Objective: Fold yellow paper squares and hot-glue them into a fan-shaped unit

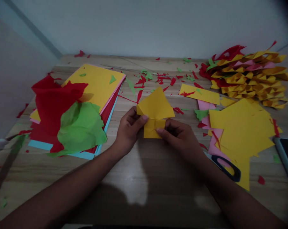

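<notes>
A folded piece of yellow paper is held up over the middle of the wooden table. Its top part flares out to a point, and a small square part hangs below a crease. My left hand pinches it at the left of the crease, thumb on the front and fingers behind. With its thumb on the lower square, my right hand grips the paper from the right. The fingers behind the sheet are partly hidden. Under my right forearm lie scissors, only a dark handle loop showing clearly.
Left, red crepe paper and green crepe paper lie on a stack of coloured sheets. Right are yellow sheets, a bundle of folded yellow pieces and a dark-screened device. Red and green scraps litter the back.
</notes>
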Demonstrator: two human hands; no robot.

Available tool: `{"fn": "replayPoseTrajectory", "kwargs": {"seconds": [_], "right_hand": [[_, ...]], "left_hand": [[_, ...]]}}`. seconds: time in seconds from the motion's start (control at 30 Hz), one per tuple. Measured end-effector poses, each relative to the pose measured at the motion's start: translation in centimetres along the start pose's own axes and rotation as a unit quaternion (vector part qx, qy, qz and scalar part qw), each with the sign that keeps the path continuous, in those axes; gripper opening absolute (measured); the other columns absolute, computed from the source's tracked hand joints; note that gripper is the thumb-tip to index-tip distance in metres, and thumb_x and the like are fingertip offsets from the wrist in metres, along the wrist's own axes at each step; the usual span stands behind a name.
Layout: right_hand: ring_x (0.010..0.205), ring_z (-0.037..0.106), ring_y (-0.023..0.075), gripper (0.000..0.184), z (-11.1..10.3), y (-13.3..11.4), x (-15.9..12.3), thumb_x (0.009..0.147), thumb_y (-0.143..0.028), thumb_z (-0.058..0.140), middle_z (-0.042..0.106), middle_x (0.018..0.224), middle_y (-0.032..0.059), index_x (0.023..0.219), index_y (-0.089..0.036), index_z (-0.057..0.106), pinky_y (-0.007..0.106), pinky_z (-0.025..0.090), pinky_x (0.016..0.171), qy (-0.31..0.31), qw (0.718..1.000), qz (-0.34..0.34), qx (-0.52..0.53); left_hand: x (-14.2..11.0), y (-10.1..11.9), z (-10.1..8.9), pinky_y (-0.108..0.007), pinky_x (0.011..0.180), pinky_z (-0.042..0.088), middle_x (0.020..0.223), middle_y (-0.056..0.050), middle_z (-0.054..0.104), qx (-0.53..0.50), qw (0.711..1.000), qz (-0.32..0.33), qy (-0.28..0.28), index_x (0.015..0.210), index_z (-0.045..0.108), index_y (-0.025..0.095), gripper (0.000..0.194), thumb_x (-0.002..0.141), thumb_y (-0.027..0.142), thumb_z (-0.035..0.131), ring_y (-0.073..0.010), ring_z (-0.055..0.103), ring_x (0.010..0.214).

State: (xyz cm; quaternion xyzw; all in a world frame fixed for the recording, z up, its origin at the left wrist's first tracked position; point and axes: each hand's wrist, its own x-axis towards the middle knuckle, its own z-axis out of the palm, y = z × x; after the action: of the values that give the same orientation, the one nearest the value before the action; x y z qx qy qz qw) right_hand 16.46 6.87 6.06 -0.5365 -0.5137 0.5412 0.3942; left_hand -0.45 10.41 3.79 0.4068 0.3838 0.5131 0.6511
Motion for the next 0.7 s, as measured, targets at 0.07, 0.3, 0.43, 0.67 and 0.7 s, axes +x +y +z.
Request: {"fn": "replayPoseTrajectory", "kwargs": {"seconds": [0.07,0.3,0.43,0.67,0.7], "right_hand": [[0.051,0.049,0.0104,0.028,0.0,0.0,0.0,0.081,-0.04,0.071,0.053,0.056,-0.0052,0.068,-0.023,0.053,0.025,0.037,0.05,0.006,1.0,0.002,0.003],[0.073,0.063,0.0131,0.005,-0.4,0.3,0.1,0.08,-0.025,0.073,0.069,0.083,-0.0003,0.081,-0.023,0.068,0.026,0.05,0.066,0.108,0.991,-0.083,0.009],[0.091,0.068,0.0153,0.01,-0.5,0.6,0.3,0.075,-0.017,0.073,0.072,0.096,0.0015,0.08,-0.025,0.076,0.024,0.053,0.072,0.11,0.988,-0.107,0.03],[0.065,0.068,0.0096,0.017,-0.6,0.6,0.0,0.089,-0.025,0.063,0.075,0.087,-0.0039,0.094,-0.03,0.078,0.025,0.056,0.066,0.078,0.987,-0.05,0.128],[0.064,0.068,0.0093,0.015,-0.6,0.4,0.0,0.088,-0.026,0.065,0.075,0.086,-0.0041,0.092,-0.03,0.078,0.024,0.056,0.065,0.086,0.987,-0.053,0.124]], "left_hand": [[0.0,0.1,0.1,-0.031,0.087,0.057,0.108,-0.006,0.074,0.025,0.999,0.0,-0.025,0.107,0.064,0.021,0.039,0.074,0.036,0.08,-0.0211,0.071,0.101],[-0.3,0.1,0.1,-0.029,0.073,0.056,0.092,-0.007,0.074,0.109,0.994,0.01,-0.012,0.095,0.07,0.016,0.041,0.063,0.034,0.089,-0.0201,0.069,0.084],[-0.1,0.2,-0.2,-0.027,0.076,0.054,0.097,-0.006,0.066,0.137,0.982,0.128,-0.013,0.066,0.074,0.017,0.026,0.063,0.036,0.091,-0.0163,0.065,0.084],[0.0,0.2,-0.8,-0.025,0.078,0.052,0.098,-0.004,0.059,0.132,0.978,0.161,-0.034,0.082,0.081,0.028,0.005,0.081,0.032,0.08,-0.0142,0.059,0.09],[0.0,0.1,-0.8,-0.024,0.077,0.052,0.098,-0.002,0.06,0.109,0.985,0.128,-0.032,0.096,0.079,0.031,0.011,0.086,0.031,0.074,-0.0125,0.06,0.087]]}}
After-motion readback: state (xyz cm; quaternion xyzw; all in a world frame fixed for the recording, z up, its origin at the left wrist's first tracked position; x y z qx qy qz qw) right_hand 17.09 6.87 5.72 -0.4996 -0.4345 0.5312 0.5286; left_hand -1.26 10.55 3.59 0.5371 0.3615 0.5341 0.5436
